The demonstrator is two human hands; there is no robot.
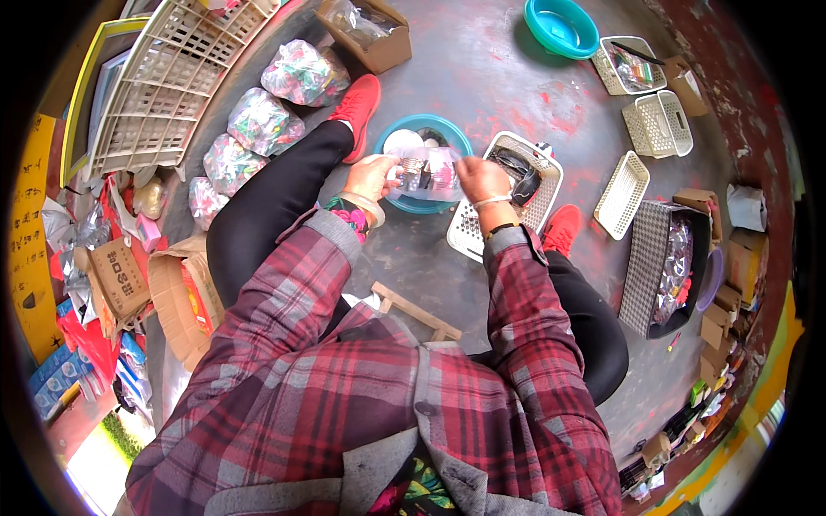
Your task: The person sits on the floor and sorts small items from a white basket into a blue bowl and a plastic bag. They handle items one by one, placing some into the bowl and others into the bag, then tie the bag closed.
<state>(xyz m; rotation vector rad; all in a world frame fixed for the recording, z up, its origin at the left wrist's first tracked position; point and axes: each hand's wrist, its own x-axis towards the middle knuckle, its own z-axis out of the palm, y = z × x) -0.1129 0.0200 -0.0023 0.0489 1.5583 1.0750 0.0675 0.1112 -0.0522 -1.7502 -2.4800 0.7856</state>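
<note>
Between my hands is a clear plastic bag [428, 175] with small dark and reddish items inside, too small to name. My left hand [372, 179] grips its left end, and the closed fingers of my right hand [483, 181] pinch its right end. Beneath the bag stands a round teal basin [467, 136]. White round pieces [403, 141] show in the basin; the bag covers part of what it holds. Close by my right hand is a white plastic basket [465, 234] with a black bundle [514, 168] inside.
Filled plastic bags [297, 73] line the floor at left, near an open cardboard box [379, 39]. White baskets [621, 193] and a teal tub [561, 26] stand at far right. A checkered bin [645, 271] sits nearer. A wooden stool part [417, 311] lies between my legs.
</note>
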